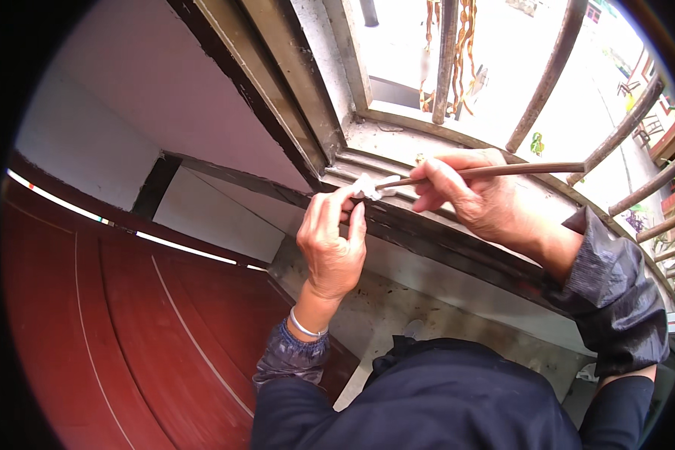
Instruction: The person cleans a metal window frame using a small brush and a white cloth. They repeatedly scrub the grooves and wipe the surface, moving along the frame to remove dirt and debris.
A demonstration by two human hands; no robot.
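My right hand (480,191) grips a long, thin brown stick (529,170), much like a chopstick, its thicker end pointing right. The stick's narrow tip touches a crumpled white tissue (366,186) at the corner of the window's sliding track (352,171). From the left, my left hand (330,244) pinches the same tissue between thumb and fingers. Both hands are just above the dark edge of the sill (427,238). Whether the stick is one piece or two lying together, I cannot tell.
Metal window bars (551,75) curve along the far right side, with twisted orange strands (465,52) hanging beyond them. The window frame (277,75) rises at the upper left. A dark red panelled surface (120,322) fills the lower left.
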